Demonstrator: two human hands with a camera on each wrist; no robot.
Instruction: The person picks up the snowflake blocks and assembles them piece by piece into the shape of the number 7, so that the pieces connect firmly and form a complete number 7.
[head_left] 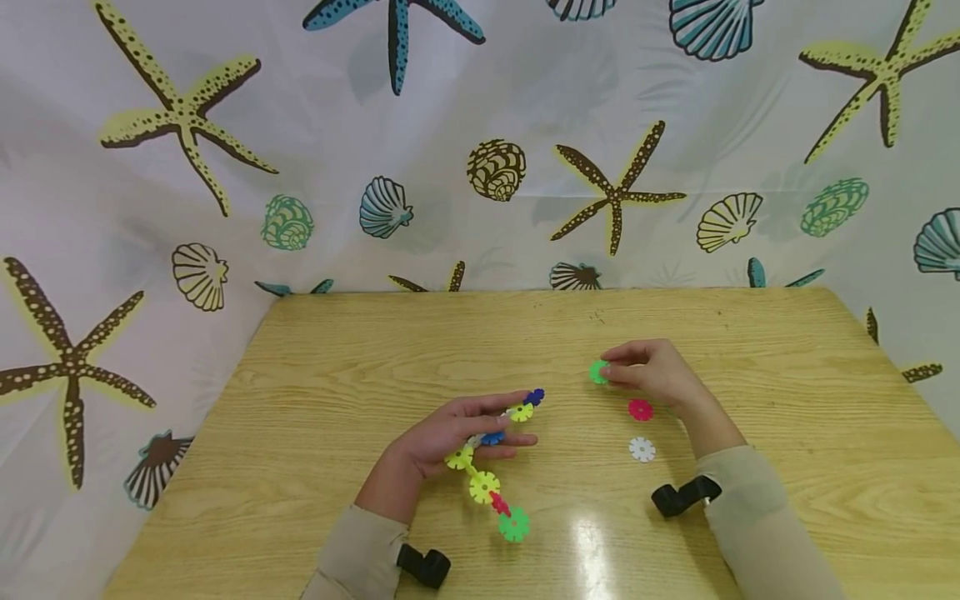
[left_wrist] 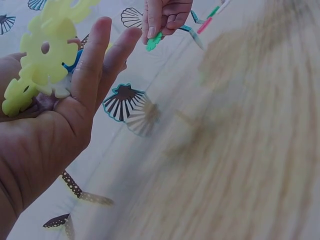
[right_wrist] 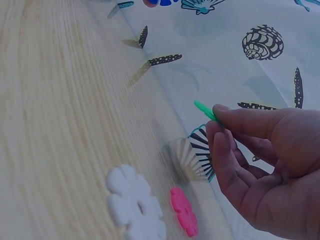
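The left hand holds a jointed chain of notched plastic discs between thumb and fingers, with 2 lower fingers stretched out straight. The chain slants across the hand from a dark blue disc beside the upper fingertip down to a green end disc, which sticks out past the palm towards the person. The right hand pinches a loose green disc by its rim, thumb against finger, leaving most of the disc's notched edge exposed towards the left. A gap of tabletop separates the 2 hands. On the table, a pink disc lies just below the right hand, and a white disc lies nearer the person; these 2 lie apart. A wide stretch of wood runs from each hand to its side edge, and the far edge, against the patterned cloth, is well beyond both.
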